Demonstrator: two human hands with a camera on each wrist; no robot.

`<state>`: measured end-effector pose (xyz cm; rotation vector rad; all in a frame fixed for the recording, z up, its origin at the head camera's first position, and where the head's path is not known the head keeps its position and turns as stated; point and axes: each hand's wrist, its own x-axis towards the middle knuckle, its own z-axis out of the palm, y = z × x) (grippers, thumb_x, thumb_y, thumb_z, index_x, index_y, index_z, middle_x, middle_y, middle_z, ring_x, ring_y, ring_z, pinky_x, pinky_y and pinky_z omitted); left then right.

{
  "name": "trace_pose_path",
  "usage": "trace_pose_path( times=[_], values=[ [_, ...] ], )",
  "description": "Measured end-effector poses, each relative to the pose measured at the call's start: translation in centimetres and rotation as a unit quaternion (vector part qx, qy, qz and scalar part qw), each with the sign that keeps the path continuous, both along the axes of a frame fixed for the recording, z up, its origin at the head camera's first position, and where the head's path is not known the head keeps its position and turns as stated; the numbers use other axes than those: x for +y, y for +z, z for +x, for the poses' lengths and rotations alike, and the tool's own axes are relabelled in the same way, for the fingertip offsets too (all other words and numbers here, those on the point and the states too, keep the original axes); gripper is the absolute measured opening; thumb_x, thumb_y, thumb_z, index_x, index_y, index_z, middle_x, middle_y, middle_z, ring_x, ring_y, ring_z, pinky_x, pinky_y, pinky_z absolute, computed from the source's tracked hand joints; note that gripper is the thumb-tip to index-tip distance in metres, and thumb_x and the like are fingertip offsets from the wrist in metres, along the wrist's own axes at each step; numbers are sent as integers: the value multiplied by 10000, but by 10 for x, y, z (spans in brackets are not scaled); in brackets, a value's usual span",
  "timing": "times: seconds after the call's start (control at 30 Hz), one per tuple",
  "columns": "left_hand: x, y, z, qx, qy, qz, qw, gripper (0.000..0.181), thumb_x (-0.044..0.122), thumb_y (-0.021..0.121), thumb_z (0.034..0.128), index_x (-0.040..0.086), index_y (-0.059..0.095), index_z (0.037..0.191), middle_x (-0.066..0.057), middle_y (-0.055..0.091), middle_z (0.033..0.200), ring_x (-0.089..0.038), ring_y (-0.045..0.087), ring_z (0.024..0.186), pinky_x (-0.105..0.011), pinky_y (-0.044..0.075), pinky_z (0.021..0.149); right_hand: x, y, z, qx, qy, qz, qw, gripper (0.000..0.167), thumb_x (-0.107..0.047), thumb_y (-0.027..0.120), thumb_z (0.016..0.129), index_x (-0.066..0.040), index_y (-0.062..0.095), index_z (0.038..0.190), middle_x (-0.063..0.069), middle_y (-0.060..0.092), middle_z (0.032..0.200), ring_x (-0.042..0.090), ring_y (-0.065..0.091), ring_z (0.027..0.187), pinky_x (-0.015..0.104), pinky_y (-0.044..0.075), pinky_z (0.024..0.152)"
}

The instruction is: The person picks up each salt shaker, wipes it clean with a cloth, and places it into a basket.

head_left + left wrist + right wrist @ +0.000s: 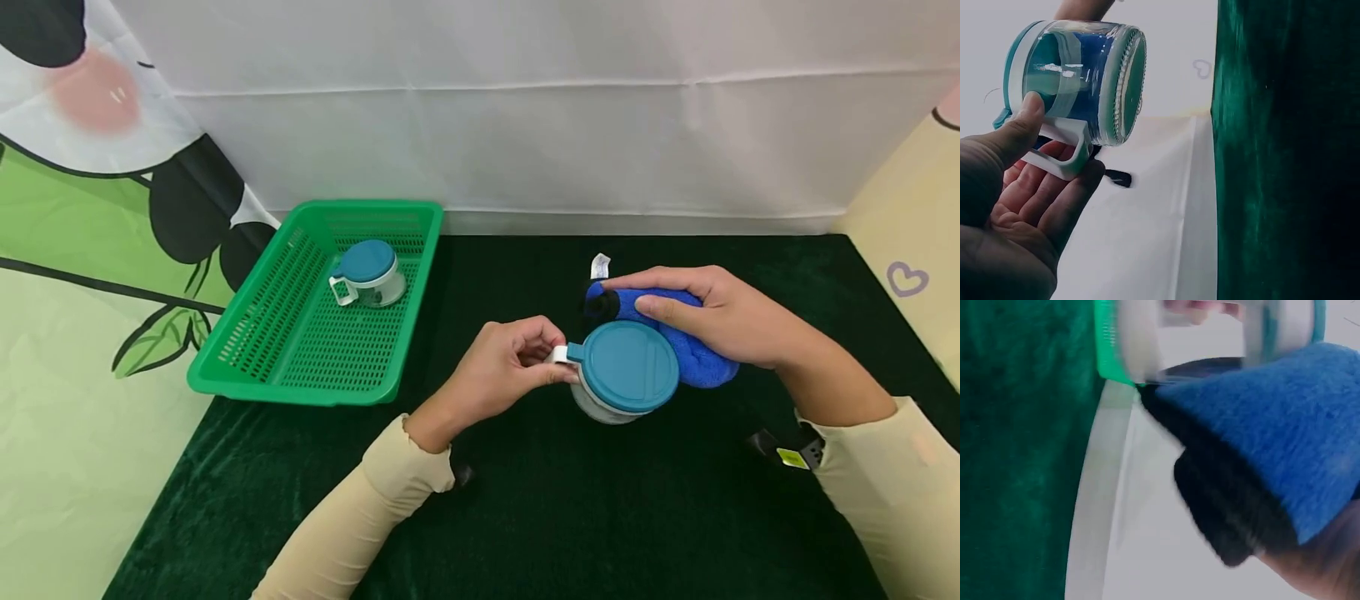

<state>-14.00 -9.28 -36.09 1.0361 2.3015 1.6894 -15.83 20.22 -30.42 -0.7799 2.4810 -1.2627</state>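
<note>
A clear glass jar (1069, 75) with a blue-green lid (630, 367) and a white handle (1063, 150) is held up over the table. My left hand (517, 362) grips it by the handle, thumb against the jar's side in the left wrist view. In my right hand (701, 321) is a folded blue towel (1285, 431) with a black edge and a white tag (600, 267). The towel lies against the far right side of the jar. In the right wrist view the towel hides much of the right hand and part of the jar.
A green plastic basket (397, 367) stands to the left, with a second blue-lidded jar (378, 279) inside it. Dark green cloth (525, 517) covers the table. A white sheet (525, 150) hangs behind, and printed sheets hang at both sides.
</note>
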Motion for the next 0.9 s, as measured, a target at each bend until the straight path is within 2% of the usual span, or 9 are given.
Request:
trace_pose_path(
  times=[0.07, 0.17, 0.23, 0.3, 0.4, 0.53, 0.73, 0.9],
  values=[
    [0, 0, 0, 21, 44, 25, 10000, 159, 75, 787, 921, 59, 680, 1038, -32, 732, 1001, -94, 725, 911, -281, 613, 823, 0, 2, -1, 105, 60, -92, 9999, 364, -250, 479, 1116, -283, 594, 1459, 87, 601, 1399, 354, 616, 1133, 465, 571, 823],
    [-1, 2, 0, 82, 103, 151, 9998, 165, 63, 795, 911, 60, 681, 1030, -31, 730, 990, -106, 730, 898, -293, 619, 807, 1, -2, -3, -340, 81, -66, 9994, 364, -275, 474, 1117, -258, 586, 1463, 101, 589, 1408, 379, 596, 1160, 459, 562, 837],
    [-1, 2, 0, 73, 18, 207, 9998, 170, 54, 795, 908, 57, 679, 1032, -35, 732, 987, -111, 730, 896, -304, 622, 803, 3, -7, -5, -679, 144, 31, 9976, 364, -283, 473, 1117, -234, 585, 1461, 117, 577, 1423, 402, 571, 1193, 454, 545, 856],
    [1, 2, 0, 39, -103, 195, 9997, 168, 49, 789, 912, 54, 675, 1036, -37, 731, 992, -106, 728, 905, -311, 622, 809, 5, -8, -6, -848, 237, 120, 9960, 359, -283, 476, 1116, -234, 592, 1452, 118, 572, 1426, 411, 556, 1201, 450, 540, 858],
    [3, -1, 0, -25, -240, 166, 9996, 161, 47, 781, 919, 48, 673, 1038, -42, 734, 1004, -100, 726, 926, -310, 618, 827, 4, -3, -9, -634, 528, 102, 9965, 348, -257, 479, 1116, -257, 611, 1438, 93, 591, 1409, 399, 577, 1166, 468, 541, 854],
    [5, -2, 1, 6, -211, 280, 9994, 149, 33, 778, 917, 54, 681, 1029, -33, 731, 998, -131, 732, 928, -314, 618, 829, 1, 8, -17, -321, 998, 119, 9944, 346, -205, 483, 1114, -257, 624, 1426, 70, 624, 1365, 376, 611, 1114, 492, 544, 849],
    [9, 0, 4, 112, -387, 383, 9985, 155, 31, 783, 909, 53, 685, 1027, -33, 700, 995, -117, 723, 909, -325, 621, 821, 0, 18, -32, -728, 1652, 963, 9788, 328, -209, 509, 1104, -265, 651, 1394, 42, 631, 1341, 325, 586, 1150, 458, 526, 876],
    [11, 3, 5, 162, -377, 470, 9981, 166, 12, 782, 899, 44, 681, 1026, -42, 704, 999, -99, 723, 915, -328, 621, 822, -5, 24, -39, -448, 2115, 918, 9720, 355, -197, 491, 1108, -284, 618, 1428, 24, 600, 1388, 331, 562, 1203, 490, 523, 893]
  ],
)
